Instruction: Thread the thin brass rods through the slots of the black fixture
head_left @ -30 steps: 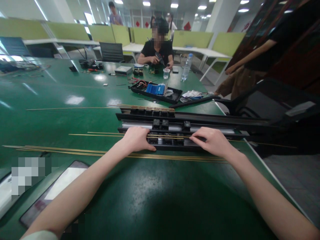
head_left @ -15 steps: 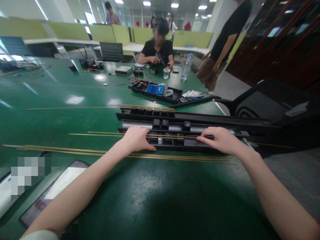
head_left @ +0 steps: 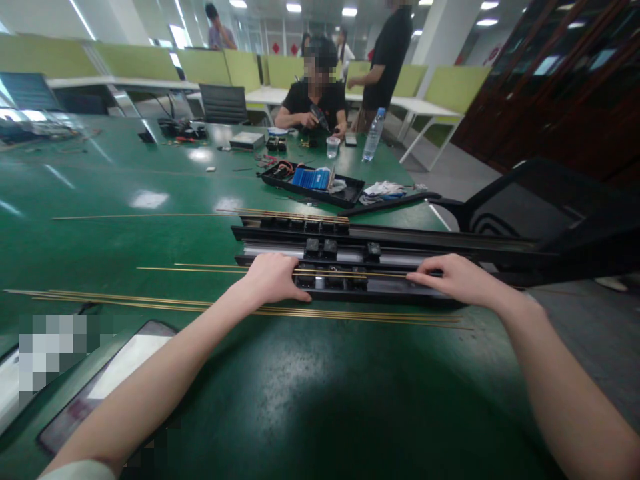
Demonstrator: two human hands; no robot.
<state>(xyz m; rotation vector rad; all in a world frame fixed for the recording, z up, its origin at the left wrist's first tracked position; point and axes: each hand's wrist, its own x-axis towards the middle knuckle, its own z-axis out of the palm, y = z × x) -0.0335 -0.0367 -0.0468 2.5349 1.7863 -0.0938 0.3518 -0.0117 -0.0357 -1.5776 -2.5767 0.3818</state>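
Note:
My left hand is closed over the left end of the nearest black channel-shaped rail, thumb on its near side and fingers over the far side. To the right, my right hand pinches a thin brass-coloured rod between thumb and fingertips, just above that rail. The rod runs left over small black blocks seated in the channel, alongside another rod. Behind it lies a second black rail with 3 black blocks. Several loose rods rest on the table in front.
A third rail lies at the back, rods across its blocks. Beyond stand a black tray with a blue part, a cloth and a water bottle. A phone lies at left. A co-worker sits opposite holding a tool.
My right hand has shifted slightly right along the rail, still pinching the rod. My left hand has stayed put. The standing person in the background has moved left.

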